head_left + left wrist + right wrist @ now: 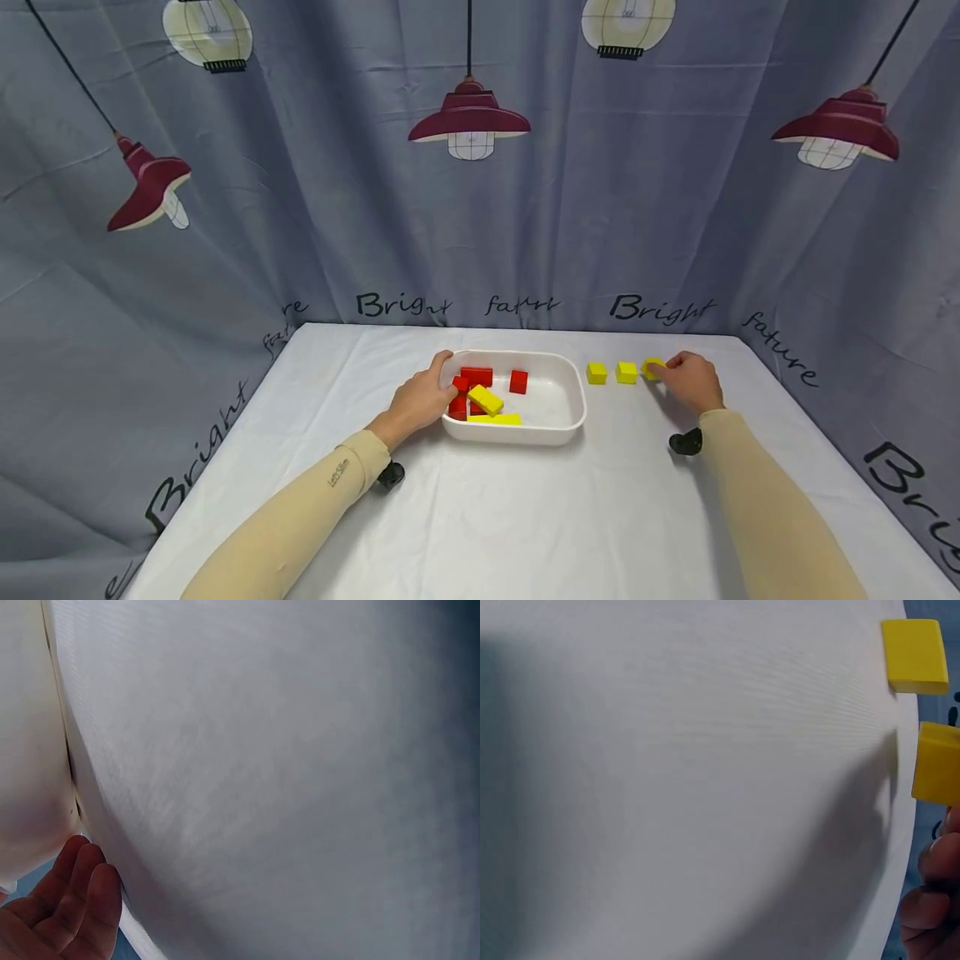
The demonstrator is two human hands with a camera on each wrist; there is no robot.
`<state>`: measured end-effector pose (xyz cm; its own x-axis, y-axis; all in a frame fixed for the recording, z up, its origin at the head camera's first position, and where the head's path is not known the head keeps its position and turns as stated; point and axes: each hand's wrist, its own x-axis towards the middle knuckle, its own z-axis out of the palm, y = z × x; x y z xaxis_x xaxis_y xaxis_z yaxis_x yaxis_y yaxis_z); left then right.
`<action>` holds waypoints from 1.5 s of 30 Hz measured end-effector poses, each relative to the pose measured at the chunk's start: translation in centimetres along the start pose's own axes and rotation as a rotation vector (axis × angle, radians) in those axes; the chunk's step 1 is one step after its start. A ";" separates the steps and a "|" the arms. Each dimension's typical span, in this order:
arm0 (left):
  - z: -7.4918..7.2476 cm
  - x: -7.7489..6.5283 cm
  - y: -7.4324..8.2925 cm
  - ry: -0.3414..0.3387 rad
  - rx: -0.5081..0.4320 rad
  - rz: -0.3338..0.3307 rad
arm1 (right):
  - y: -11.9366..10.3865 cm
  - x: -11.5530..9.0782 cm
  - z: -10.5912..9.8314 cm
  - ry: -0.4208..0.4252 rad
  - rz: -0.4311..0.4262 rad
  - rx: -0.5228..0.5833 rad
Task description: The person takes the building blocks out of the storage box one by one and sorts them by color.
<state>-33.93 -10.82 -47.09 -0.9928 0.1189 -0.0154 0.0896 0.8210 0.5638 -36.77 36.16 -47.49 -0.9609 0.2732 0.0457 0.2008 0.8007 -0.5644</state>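
A white tray (558, 433) holds several red blocks (477, 377) and two longer yellow blocks (486, 400), mostly gathered at its left end. My left hand (420, 396) grips that end, thumb over the rim; in the left wrist view, the fingers (103, 900) lie along the tray's outer wall (34, 750). Right of the tray, my right hand (693, 383) pinches a yellow cube (652, 367), which ends a row with two other yellow cubes, one (626, 372) beside it and one (596, 373) nearer the tray. The right wrist view shows the fingertips (937, 859) at the pinched cube's lower side.
A white cloth (480, 517) covers the table. Behind its far edge hangs a grey-blue curtain (480, 233) printed with lamps and lettering. A single red cube (518, 382) sits apart near the middle of the tray. Black wrist cameras (686, 442) hang below both cuffs.
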 end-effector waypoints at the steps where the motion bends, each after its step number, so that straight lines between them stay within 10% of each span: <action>1: 0.0 0.1 0.0 0.001 0.002 0.000 | 0.0 0.0 0.1 -0.009 0.009 -0.003; 21: 0.2 -0.1 0.0 -0.010 -0.010 -0.020 | -0.5 -1.1 -0.1 -0.079 0.106 -0.121; 35: -0.2 0.0 0.2 -0.012 -0.004 -0.004 | -1.4 -1.1 -1.3 0.057 0.054 -0.077; 45: -0.2 0.0 0.3 -0.020 0.006 -0.009 | -5.1 -1.9 -1.4 0.007 -0.027 -0.078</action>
<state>-33.88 -10.71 -46.78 -0.9918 0.1227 -0.0365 0.0816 0.8255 0.5585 -35.70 32.34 -43.57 -0.9648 0.2543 0.0666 0.1888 0.8467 -0.4974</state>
